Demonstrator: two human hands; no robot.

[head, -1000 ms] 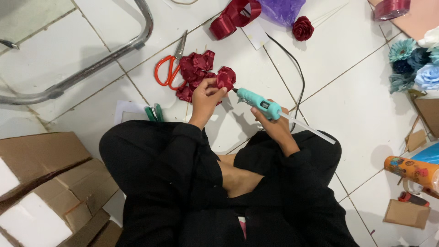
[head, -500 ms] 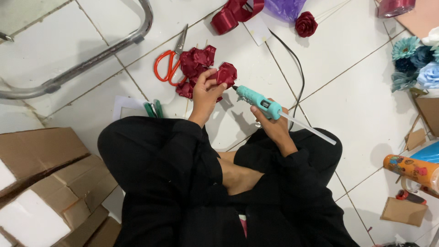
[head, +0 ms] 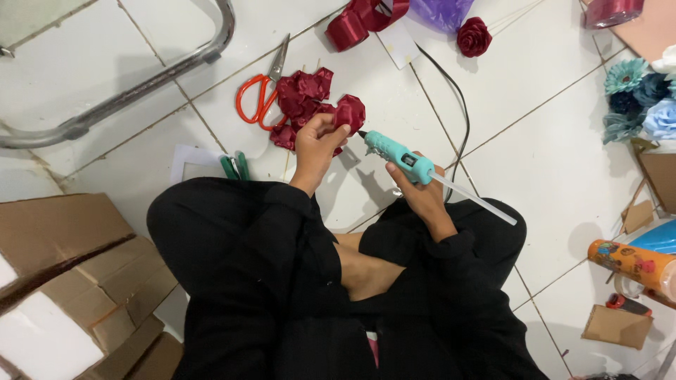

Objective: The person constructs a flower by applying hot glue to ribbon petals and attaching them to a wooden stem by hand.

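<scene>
The palm of the left hand [head: 315,143] is hidden, but its fingers are seen closed on a dark red ribbon flower [head: 348,112], and the right hand [head: 420,195] is closed around a teal glue gun [head: 396,153] whose nozzle points to ten o'clock, almost touching the flower, while its trigger is covered by the fingers. At eleven o'clock of the left hand, more red ribbon pieces [head: 301,95] are laid on the white tiled floor [head: 549,162], partly over orange scissors [head: 262,95]. Cardboard boxes [head: 63,239] at eight o'clock and blue paper flowers [head: 644,98] at three o'clock are cut off by the edge.
</scene>
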